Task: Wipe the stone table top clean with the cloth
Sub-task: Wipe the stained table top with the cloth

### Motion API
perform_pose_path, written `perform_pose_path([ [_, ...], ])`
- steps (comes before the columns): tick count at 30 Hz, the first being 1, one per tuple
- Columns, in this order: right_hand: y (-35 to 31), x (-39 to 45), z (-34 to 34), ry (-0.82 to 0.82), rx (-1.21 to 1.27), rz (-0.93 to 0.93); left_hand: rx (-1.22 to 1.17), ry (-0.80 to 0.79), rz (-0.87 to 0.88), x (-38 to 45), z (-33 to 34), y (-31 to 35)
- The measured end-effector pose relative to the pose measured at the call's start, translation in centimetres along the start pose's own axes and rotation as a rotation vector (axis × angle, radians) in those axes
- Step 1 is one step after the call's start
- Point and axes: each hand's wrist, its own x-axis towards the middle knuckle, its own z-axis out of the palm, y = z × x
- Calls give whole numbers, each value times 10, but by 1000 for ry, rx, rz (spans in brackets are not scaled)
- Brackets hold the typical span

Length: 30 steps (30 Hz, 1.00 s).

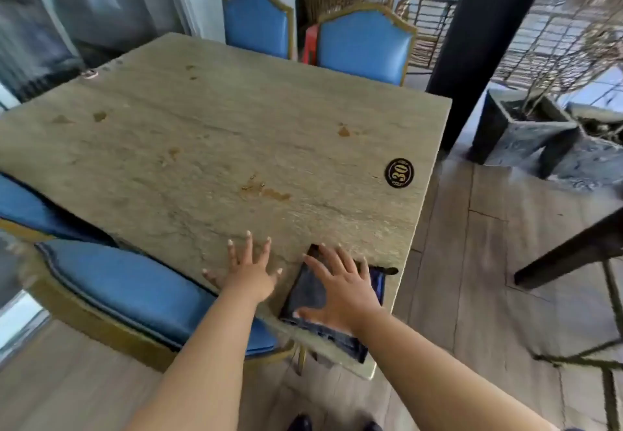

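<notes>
Here the right hand (340,290) lies flat on the cloth (308,289).

Your counter (236,134) is a square slab of greenish-tan stone with darker veins running across it, seen from its near right corner. Brown stains dot it: a streaked patch (266,191) near the middle, a small blot (343,132) toward the right edge, and a few more (99,116) on the far left side. A round black badge (399,172) with gold "30" sits flat close to the right edge. At the near corner lies a dark folded cloth (310,290), its lower end reaching the counter's near edge. Your right hand (344,292) presses flat on that cloth, fingers spread. Your left hand (249,270) rests palm-down on bare stone just beside it.
</notes>
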Motion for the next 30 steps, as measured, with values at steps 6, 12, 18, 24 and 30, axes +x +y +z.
perform_pose_path([
  [6, 28, -17, 37, 90, -136, -108, -61, 48, -101, 4, 34, 22],
  [12, 38, -12, 43, 295, 6, -153, -48, 298, -72, -1, 58, 22],
  [18, 44, 11, 26, 384, 249, -152, -86, 330, -45, -3, 55, 25],
  [24, 64, 39, -8, 405, 312, -36, -146, 374, 38, 1, 42, 38],
  [30, 102, 75, -51, 485, 337, -1, -117, 437, 118, 40, 33, 78],
])
